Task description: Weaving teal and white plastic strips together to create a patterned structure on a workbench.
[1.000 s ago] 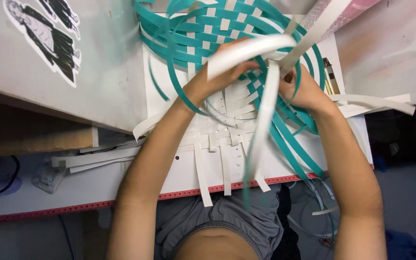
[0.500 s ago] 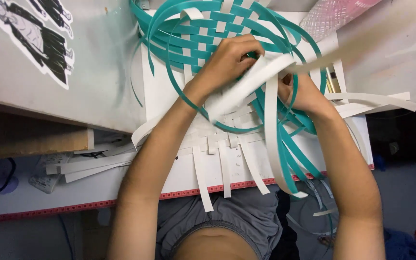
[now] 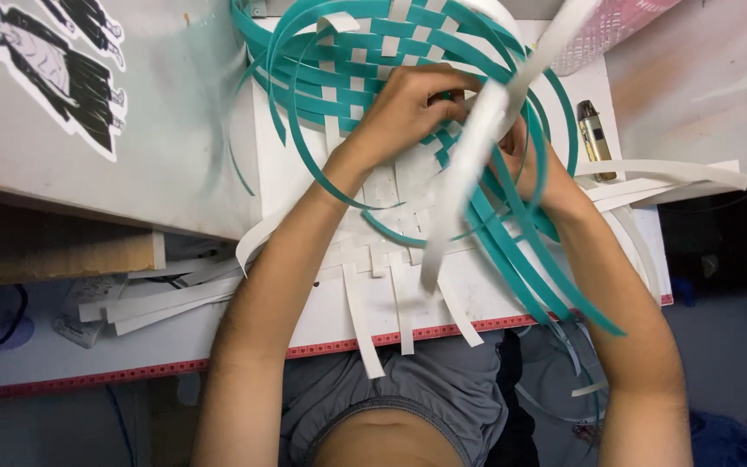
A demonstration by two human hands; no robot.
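The half-woven checkered mat of teal and white flat plastic strips (image 3: 365,60) lies on my white table (image 3: 322,320), loose ends fanning out, my left hand (image 3: 412,108) pinching its weave, my right hand (image 3: 525,160) mostly hidden, fingers untellable, behind a blurred white strip (image 3: 469,164).

Left hand (image 3: 408,108) curled, right hand (image 3: 525,160) half-hidden, both forearms outstretched, converging.
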